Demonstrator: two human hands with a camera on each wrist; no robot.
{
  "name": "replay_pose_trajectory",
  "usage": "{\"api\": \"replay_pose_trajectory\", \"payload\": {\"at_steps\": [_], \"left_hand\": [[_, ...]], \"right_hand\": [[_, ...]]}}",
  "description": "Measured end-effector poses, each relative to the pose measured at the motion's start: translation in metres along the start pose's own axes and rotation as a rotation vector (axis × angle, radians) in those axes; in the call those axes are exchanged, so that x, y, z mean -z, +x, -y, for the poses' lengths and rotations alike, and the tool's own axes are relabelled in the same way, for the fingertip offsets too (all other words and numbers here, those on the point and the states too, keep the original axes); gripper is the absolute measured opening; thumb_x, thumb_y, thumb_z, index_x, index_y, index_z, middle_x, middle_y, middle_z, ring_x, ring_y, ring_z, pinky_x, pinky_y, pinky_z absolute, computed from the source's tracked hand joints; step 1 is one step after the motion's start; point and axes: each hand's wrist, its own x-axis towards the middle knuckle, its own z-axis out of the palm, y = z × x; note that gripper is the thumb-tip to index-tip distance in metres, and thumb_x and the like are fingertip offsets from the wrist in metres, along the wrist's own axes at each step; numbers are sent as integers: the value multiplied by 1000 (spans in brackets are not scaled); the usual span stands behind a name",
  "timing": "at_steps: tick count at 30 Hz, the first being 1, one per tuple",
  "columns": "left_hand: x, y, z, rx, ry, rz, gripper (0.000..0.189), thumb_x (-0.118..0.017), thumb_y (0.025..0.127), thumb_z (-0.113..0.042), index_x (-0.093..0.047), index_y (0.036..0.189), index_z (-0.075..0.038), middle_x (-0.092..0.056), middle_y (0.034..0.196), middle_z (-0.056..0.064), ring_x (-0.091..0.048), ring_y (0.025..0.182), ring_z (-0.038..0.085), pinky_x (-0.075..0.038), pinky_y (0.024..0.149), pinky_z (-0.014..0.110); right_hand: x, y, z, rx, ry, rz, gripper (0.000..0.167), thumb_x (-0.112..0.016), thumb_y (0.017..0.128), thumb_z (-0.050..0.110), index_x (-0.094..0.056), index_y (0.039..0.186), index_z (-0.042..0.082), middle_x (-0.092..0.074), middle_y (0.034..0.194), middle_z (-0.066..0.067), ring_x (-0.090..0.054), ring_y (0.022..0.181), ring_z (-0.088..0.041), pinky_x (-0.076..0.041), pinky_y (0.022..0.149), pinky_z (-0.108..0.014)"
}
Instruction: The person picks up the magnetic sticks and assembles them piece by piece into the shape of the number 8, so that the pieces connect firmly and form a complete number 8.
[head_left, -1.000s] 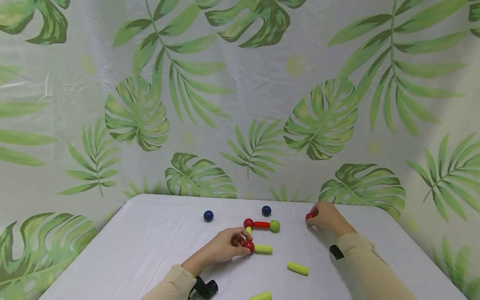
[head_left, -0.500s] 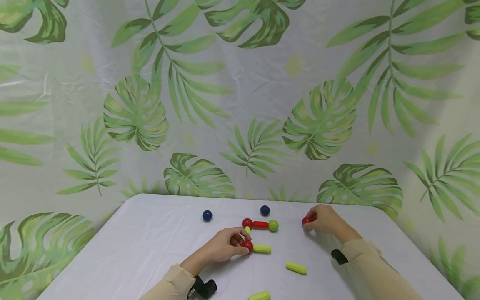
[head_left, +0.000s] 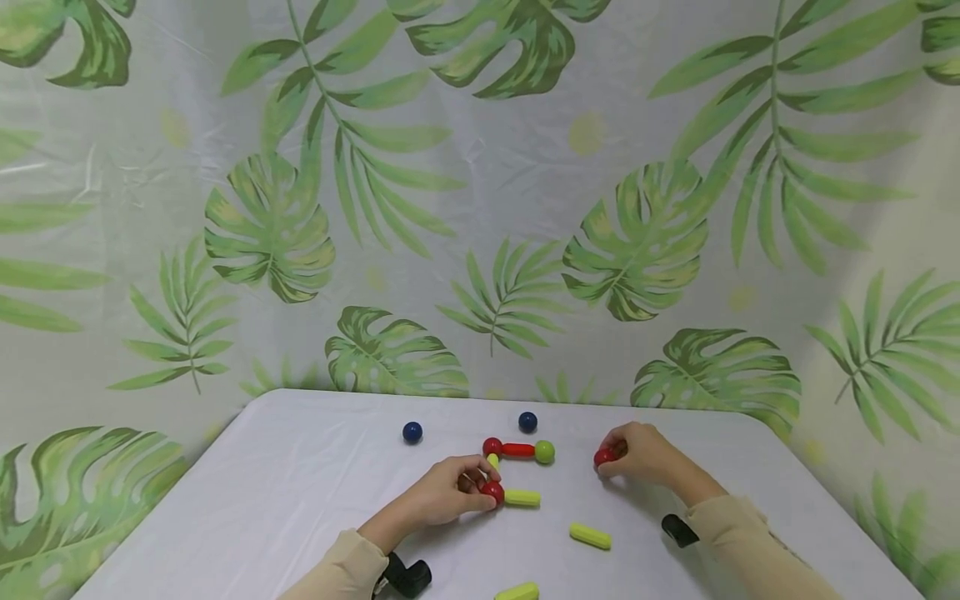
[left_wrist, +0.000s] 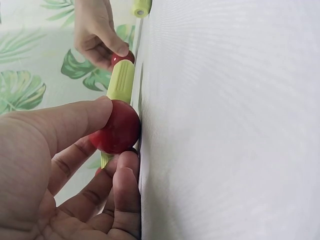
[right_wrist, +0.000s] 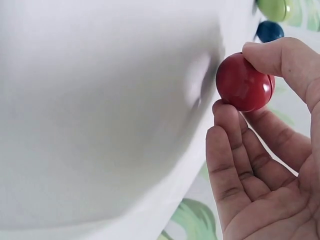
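Observation:
My left hand (head_left: 447,492) pinches a red ball (left_wrist: 119,127) between thumb and fingers. From that ball a yellow-green rod (head_left: 522,497) points right, and a second yellow-green rod (head_left: 492,463) runs back, partly hidden by the fingers. It leads to another red ball (head_left: 492,448), joined by a red rod (head_left: 518,450) to a green ball (head_left: 544,452). Over at the right, my right hand (head_left: 647,452) holds a loose red ball (right_wrist: 245,82) by thumb and fingertips, close to the tabletop and apart from the joined pieces.
Two dark blue balls, one left (head_left: 412,432) and one nearer the middle (head_left: 528,422), lie toward the back of the white table (head_left: 300,467). One loose yellow-green rod (head_left: 590,536) lies right of the joined pieces, another (head_left: 517,592) at the front. A leaf-patterned curtain (head_left: 405,208) hangs behind.
My right hand has come left and toward the front with its red ball, nearer to the joined rods. The left hand keeps its hold on its ball, almost still.

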Motion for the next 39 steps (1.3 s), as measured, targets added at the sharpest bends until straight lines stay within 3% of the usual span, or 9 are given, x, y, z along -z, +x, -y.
{"api": "replay_pose_trajectory", "payload": {"at_steps": [10,17,39], "left_hand": [[1,-1,-2,0,2,2,28,-83,94,-15,-73,120,-10,-67,102,5,-58,89,18,-44,74,28],[1,0,-1,-9,2,2,27,-83,94,-16,-73,119,-11,-67,101,3,-58,88,17,-44,73,27],[0,0,0,-19,-1,12,23,-82,94,-13,-74,115,-15,-68,101,3,-59,88,18,-45,75,28]], "right_hand": [[-9,-8,17,81,24,46,26,-91,82,17,-75,100,7,-70,88,0,-61,81,-13,-53,71,-26],[-14,-12,31,66,47,84,26,-91,82,14,-76,103,9,-69,90,1,-59,83,-15,-53,72,-26],[-33,-18,57,130,104,168,29,-90,82,11,-77,108,10,-70,94,1,-61,86,-18,-56,74,-28]]}}
